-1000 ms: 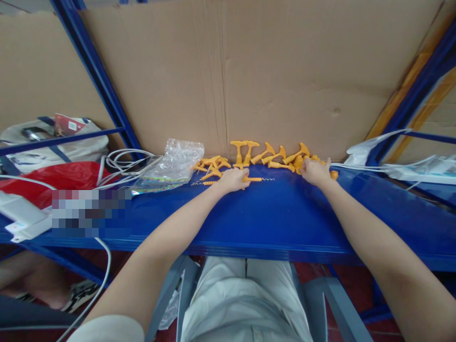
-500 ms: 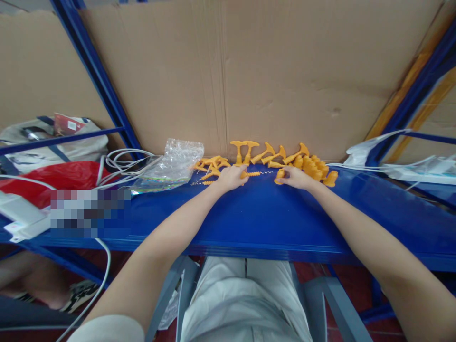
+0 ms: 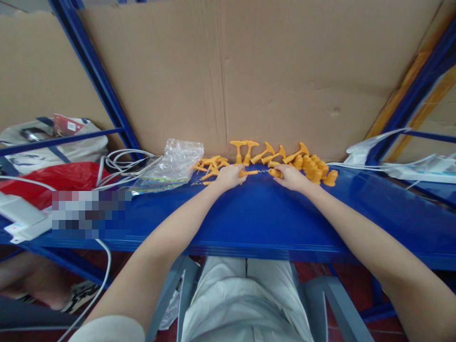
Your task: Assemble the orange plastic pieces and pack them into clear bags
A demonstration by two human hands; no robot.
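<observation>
My left hand point(image 3: 230, 177) is closed on a yellow T-handled corkscrew point(image 3: 251, 173). Its threaded plastic shaft and thin metal spiral point right, and the handle is mostly hidden in my fingers. In my right hand point(image 3: 292, 176), closed too, sits a yellow bell-shaped corkscrew base point(image 3: 273, 172), turned on its side toward the spiral's tip. Left of my left hand lies a pile of loose yellow corkscrews point(image 3: 213, 164). Behind my hands is a row of corkscrews seated in bases point(image 3: 248, 153). Several more bases point(image 3: 313, 167) stand beyond my right hand.
On the blue table point(image 3: 245, 218), a clear plastic bag point(image 3: 178, 164) lies at left near white cables point(image 3: 124, 154) and a red bag point(image 3: 67, 178). Cardboard point(image 3: 249, 71) walls off the back. A power strip point(image 3: 423, 171) is at far right. Another person's leg point(image 3: 32, 280) shows lower left.
My right hand has tipped the base from upright onto its side and brought it left, closer to the spiral's tip. My left hand and its corkscrew have shifted slightly left.
</observation>
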